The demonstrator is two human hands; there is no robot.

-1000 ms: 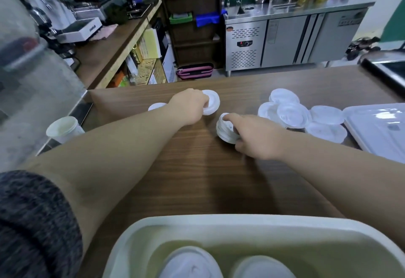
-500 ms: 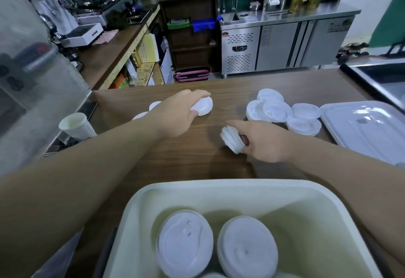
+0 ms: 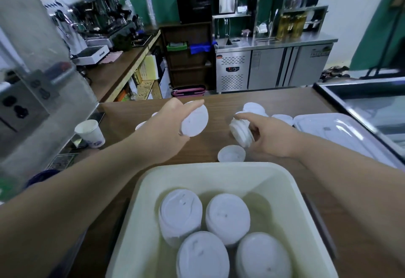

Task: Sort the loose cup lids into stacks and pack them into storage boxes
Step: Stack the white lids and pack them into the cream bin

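Observation:
My left hand (image 3: 169, 127) holds a single white lid (image 3: 195, 121) lifted off the wooden counter, its flat face turned toward me. My right hand (image 3: 270, 135) grips a short stack of white lids (image 3: 241, 132), tilted on its side above the counter. One loose lid (image 3: 231, 154) lies on the counter just below that stack. More loose lids (image 3: 254, 108) lie behind my right hand, and two lids (image 3: 140, 125) peek out behind my left wrist. The cream storage box (image 3: 214, 169) stands nearest me and holds several lid stacks (image 3: 226, 217).
A translucent box cover (image 3: 335, 133) lies at the right on the counter. A paper cup (image 3: 89, 133) stands at the left edge beside a clear panel (image 3: 32, 76). A dark glass-topped unit (image 3: 372, 104) borders the far right.
Both hands have risen off the counter toward me, the left lifting its lid and the right tilting its stack. One lid now lies loose below the right hand.

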